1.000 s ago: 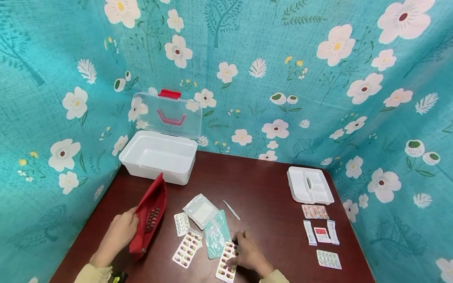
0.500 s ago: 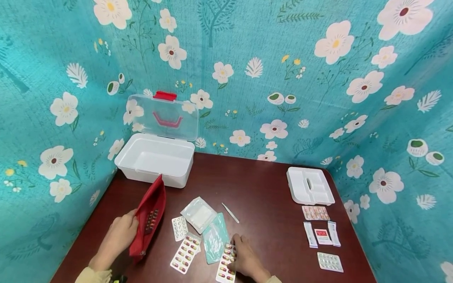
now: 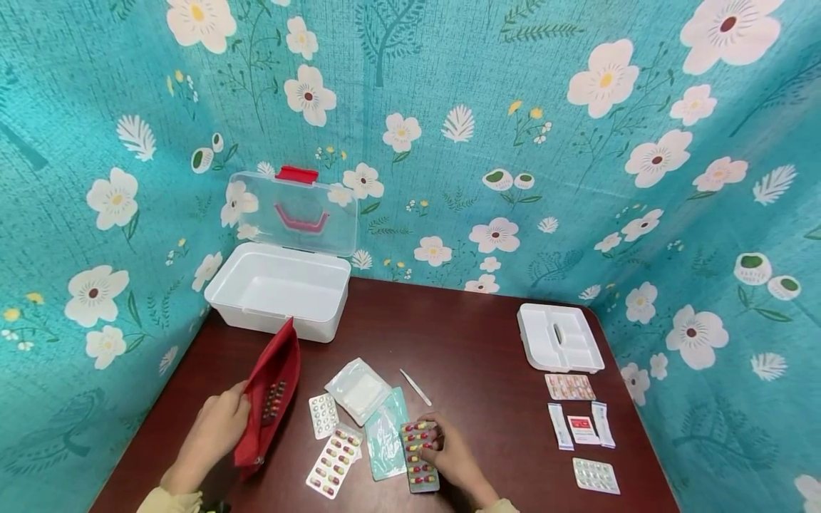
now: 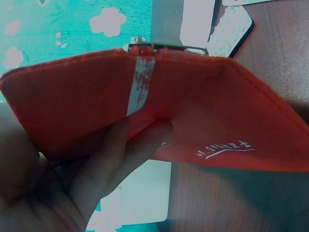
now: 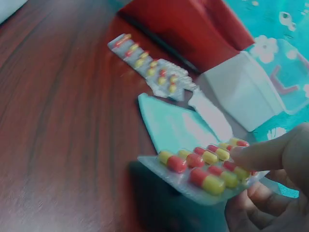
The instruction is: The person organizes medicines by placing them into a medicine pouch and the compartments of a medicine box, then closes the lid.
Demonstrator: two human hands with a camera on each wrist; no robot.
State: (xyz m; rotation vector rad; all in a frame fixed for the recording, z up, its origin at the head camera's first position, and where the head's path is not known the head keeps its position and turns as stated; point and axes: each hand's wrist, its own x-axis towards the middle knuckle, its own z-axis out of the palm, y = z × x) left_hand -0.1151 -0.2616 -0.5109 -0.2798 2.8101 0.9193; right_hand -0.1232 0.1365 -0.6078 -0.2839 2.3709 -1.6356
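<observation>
My left hand [image 3: 217, 427] grips a red zip pouch [image 3: 259, 377] by its side, fingers across its fabric in the left wrist view. The pouch's mouth gapes, and a capsule blister pack [image 3: 274, 402] shows inside. My right hand [image 3: 457, 459] pinches another blister pack [image 5: 190, 166] of red-and-yellow capsules, tilted above the table with its shadow beneath. Left of it lies a green sachet [image 3: 385, 445]. A similar capsule blister pack [image 3: 333, 463] overlaps a further pack, near a white round-tablet blister [image 3: 323, 415] and a clear-wrapped white pad [image 3: 358, 388].
A white box [image 3: 277, 324] with its clear lid raised stands at the back left. Tweezers [image 3: 415, 387] lie mid-table. On the right are a divided white tray [image 3: 539, 349], a pink blister pack [image 3: 569, 387], slim sachets [image 3: 561, 426], a red-and-white packet [image 3: 582, 429] and a silver blister [image 3: 596, 475].
My right hand has lifted the capsule blister pack off the table and tilted it, moving it slightly up in view. My left hand keeps holding the pouch in the same place.
</observation>
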